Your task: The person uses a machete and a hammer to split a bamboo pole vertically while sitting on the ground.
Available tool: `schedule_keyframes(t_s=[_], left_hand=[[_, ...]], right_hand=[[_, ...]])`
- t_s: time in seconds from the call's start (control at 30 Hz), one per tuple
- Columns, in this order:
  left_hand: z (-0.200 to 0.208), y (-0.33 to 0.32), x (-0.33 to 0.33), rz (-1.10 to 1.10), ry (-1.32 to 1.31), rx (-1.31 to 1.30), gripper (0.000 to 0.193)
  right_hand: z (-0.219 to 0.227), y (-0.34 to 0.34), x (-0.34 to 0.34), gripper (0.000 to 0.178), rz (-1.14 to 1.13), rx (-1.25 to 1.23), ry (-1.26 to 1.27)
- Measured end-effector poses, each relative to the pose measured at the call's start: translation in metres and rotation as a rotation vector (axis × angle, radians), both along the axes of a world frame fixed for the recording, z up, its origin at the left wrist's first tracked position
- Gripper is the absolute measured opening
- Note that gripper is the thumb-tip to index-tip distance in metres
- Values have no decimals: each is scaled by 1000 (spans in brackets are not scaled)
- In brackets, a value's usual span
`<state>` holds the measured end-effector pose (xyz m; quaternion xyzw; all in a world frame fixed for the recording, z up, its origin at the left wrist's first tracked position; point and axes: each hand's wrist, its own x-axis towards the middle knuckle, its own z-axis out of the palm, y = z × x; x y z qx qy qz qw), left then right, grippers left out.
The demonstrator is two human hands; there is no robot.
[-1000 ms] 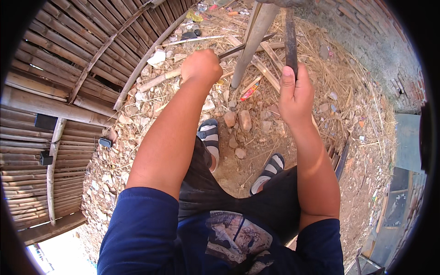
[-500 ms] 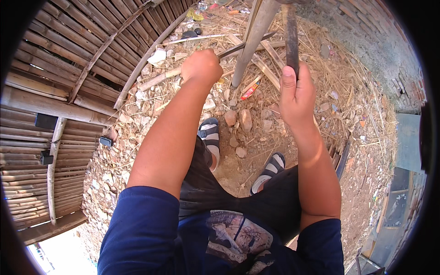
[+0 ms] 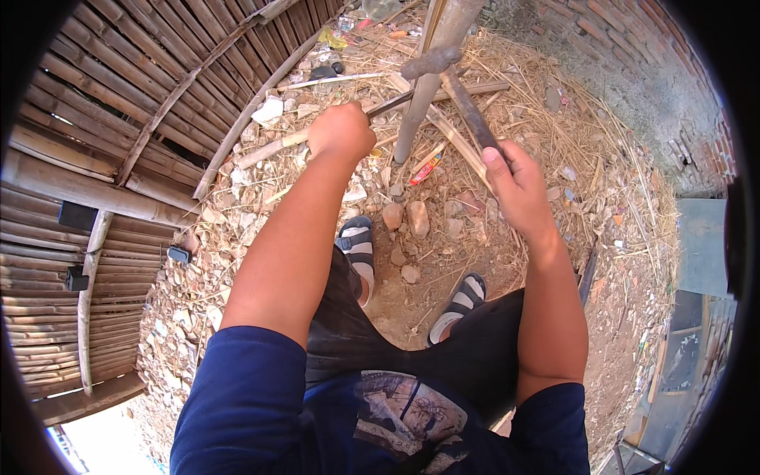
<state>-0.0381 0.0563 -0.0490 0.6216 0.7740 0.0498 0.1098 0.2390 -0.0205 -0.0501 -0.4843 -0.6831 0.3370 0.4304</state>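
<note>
My left hand (image 3: 340, 133) is closed in a fist around the grip of a long dark knife (image 3: 390, 104). Its blade reaches right to an upright bamboo pole (image 3: 415, 119) and crosses it; the grip is hidden in my fingers. A narrow strip stands apart along the pole's upper left side. Wrapped round a dark wooden handle, my right hand (image 3: 518, 186) holds a hammer (image 3: 473, 115). The hammer's metal head is over the pole, above the blade; whether it touches is unclear. The pole's lower end stands near the ground in front of my feet.
Bamboo pieces (image 3: 459, 150), straw and stones (image 3: 418, 219) litter the ground around the pole. A red wrapper (image 3: 426, 169) lies beside it. Bamboo slat walls (image 3: 119, 103) rise at left, a brick wall (image 3: 633, 71) at right. A small dark device (image 3: 180, 254) lies by the left wall.
The hammer head has come down and left from the top edge to the pole, its handle now slanting. My right hand is slightly lower. Both hands keep their holds.
</note>
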Motion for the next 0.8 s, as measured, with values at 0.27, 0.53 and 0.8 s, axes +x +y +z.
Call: schedule_keyframes(t_s=[0.27, 0.53, 0.8], left_hand=[[-2, -4, -40, 4, -128, 36, 41], [-12, -17, -36, -189, -26, -6, 46], [0, 1, -29, -119, 78, -79, 62]], right_hand=[[72, -27, 70, 39, -143, 44, 266], [65, -33, 78, 26, -272, -41, 473], [91, -60, 54, 42, -223, -96, 455]])
